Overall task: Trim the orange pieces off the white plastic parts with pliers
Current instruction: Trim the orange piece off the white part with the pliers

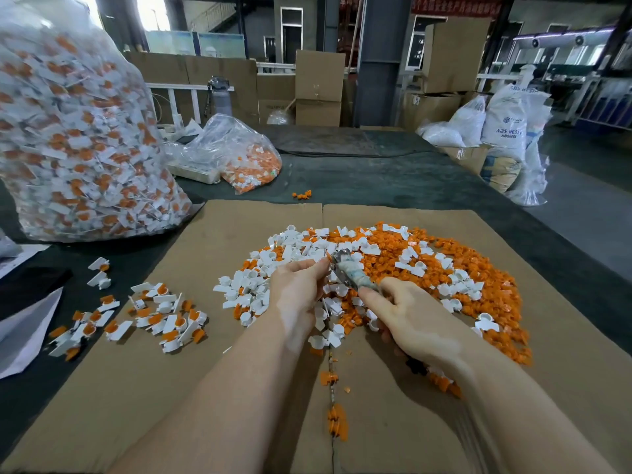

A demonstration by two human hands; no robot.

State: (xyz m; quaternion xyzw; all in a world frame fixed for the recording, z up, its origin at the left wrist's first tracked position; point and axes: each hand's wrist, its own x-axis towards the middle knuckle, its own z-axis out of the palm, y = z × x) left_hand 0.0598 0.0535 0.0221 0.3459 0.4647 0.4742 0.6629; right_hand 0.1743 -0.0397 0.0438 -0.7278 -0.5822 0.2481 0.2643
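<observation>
A dark desk [393, 179] carries a flattened sheet of cardboard [136, 388] that fills most of the near view, its centre seam running toward the person. At the far left a tall clear plastic bag [78, 138] stands on the desk, packed with white-and-orange parts, and a smaller clear bag [239, 155] with more of them lies further back, near the desk's middle. On the cardboard, straight ahead, spreads a broad heap of cut-off orange pieces [455, 265] mixed with trimmed white plastic parts [249, 285], the white ones thicker on the left side of the heap, the orange on the right. To the left, well apart from the heap, lies a loose scatter of untrimmed parts [164, 319], each white with an orange piece joined to it. A few orange scraps [337, 422] sit along the seam near the person. Both forearms reach in from the bottom edge. The right hand [413, 316] grips the handles of the pliers [349, 271], fingers curled round them, the tool angled up and left over the heap. The left hand [297, 285] has its fingers pinched together at the pliers' tip, where a sliver of orange shows; the part it holds is too hidden to make out.
</observation>
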